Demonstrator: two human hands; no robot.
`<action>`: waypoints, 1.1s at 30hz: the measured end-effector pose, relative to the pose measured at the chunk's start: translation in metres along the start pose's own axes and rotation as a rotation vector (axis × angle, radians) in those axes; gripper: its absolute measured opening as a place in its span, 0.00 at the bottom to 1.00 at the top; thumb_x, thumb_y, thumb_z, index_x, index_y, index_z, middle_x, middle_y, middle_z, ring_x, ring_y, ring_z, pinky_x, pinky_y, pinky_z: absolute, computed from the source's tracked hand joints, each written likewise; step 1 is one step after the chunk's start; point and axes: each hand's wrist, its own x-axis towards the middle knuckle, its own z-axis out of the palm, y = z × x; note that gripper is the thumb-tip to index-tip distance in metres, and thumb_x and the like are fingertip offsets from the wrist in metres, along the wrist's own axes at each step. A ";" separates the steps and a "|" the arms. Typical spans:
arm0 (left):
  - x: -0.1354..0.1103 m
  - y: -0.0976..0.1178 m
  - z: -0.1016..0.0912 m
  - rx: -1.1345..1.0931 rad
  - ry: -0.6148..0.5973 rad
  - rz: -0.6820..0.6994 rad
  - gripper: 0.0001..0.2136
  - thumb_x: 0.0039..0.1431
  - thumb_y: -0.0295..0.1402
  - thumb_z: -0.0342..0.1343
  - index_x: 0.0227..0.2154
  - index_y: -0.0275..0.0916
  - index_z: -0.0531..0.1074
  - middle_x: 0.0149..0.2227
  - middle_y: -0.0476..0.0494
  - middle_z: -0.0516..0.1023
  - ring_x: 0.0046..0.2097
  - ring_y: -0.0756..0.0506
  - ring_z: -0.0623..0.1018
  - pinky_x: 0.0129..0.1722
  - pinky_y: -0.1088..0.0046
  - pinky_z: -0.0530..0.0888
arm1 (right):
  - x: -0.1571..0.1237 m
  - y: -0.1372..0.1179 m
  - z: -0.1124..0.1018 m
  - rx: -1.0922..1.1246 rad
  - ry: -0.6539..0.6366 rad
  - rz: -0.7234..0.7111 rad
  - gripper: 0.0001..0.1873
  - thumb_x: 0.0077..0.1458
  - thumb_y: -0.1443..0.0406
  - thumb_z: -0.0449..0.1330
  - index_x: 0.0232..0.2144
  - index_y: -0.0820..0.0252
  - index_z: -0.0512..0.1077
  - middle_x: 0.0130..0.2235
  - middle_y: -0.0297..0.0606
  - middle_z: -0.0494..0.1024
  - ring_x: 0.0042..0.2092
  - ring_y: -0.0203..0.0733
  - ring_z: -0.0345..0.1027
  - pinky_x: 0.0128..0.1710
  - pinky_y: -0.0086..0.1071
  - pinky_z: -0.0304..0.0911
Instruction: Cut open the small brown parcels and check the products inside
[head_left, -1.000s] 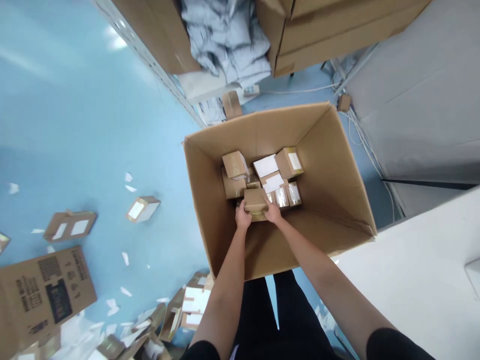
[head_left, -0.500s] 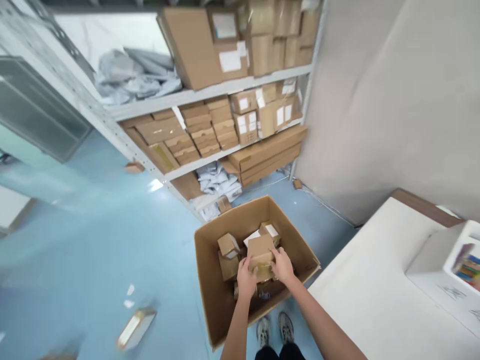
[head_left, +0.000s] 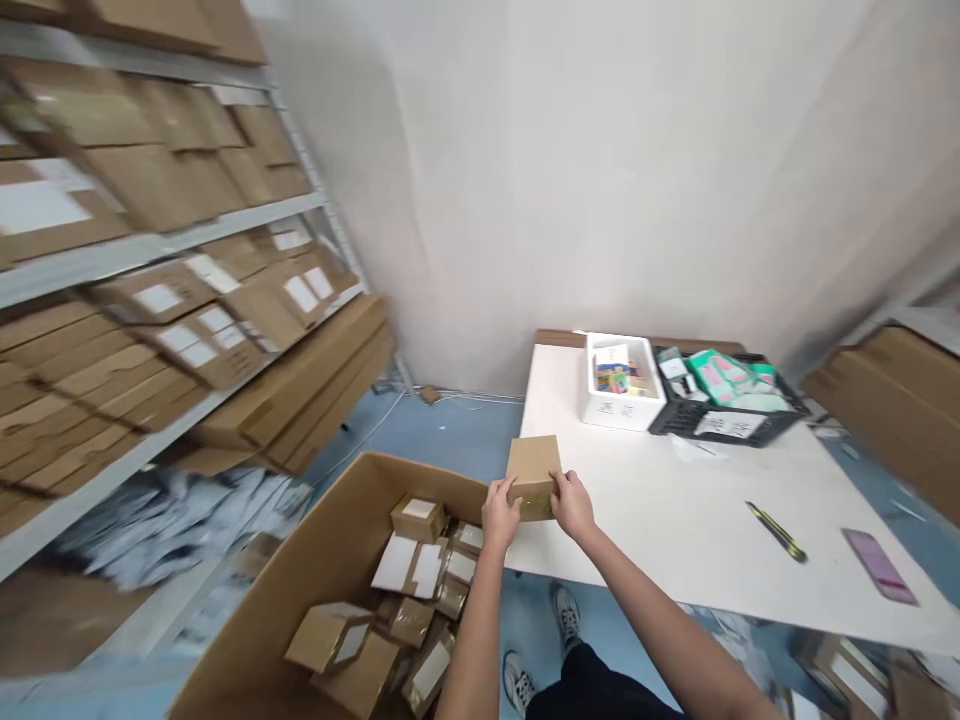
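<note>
A small brown cardboard box (head_left: 534,462) is held between both my hands, near the left edge of the white table (head_left: 637,500). My left hand (head_left: 501,515) grips its left side, and my right hand (head_left: 573,508) grips the right side. Clear tape shows on the face toward me. To the left and lower stands a large open carton (head_left: 255,610) with several small taped boxes inside, some with white labels. One labelled box (head_left: 418,518) lies near its far end.
On the table are a white bin (head_left: 621,410) of small packets, a black crate (head_left: 720,430) of green and pink packs, a utility knife (head_left: 776,530) and a phone (head_left: 879,566). Shelving (head_left: 180,240) full of boxes stands left. Boxes (head_left: 855,670) lie below the table at right.
My hands have lifted the small box out of the large carton and carried it right, to the table's left edge. The view has swung right, showing more of the table.
</note>
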 end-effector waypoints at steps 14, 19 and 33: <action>0.010 0.149 0.208 0.181 -0.264 0.109 0.25 0.58 0.20 0.56 0.56 0.48 0.78 0.51 0.42 0.77 0.51 0.43 0.81 0.54 0.70 0.75 | -0.016 0.234 -0.072 0.006 -0.038 0.295 0.26 0.62 0.70 0.58 0.61 0.62 0.71 0.53 0.52 0.77 0.53 0.51 0.75 0.53 0.35 0.65; 0.010 0.167 0.304 -0.136 -0.235 -0.045 0.29 0.55 0.20 0.57 0.60 0.44 0.75 0.57 0.39 0.76 0.58 0.44 0.78 0.58 0.67 0.75 | 0.009 0.325 -0.073 0.093 -0.046 0.250 0.36 0.60 0.72 0.58 0.70 0.59 0.61 0.67 0.52 0.66 0.64 0.49 0.66 0.61 0.35 0.61; -0.017 0.177 0.370 -0.049 -0.289 -0.035 0.42 0.50 0.20 0.53 0.71 0.42 0.60 0.69 0.41 0.69 0.70 0.41 0.67 0.71 0.62 0.63 | 0.008 0.451 -0.013 1.077 -0.359 0.421 0.55 0.46 0.71 0.60 0.75 0.46 0.51 0.69 0.41 0.67 0.60 0.48 0.72 0.56 0.40 0.69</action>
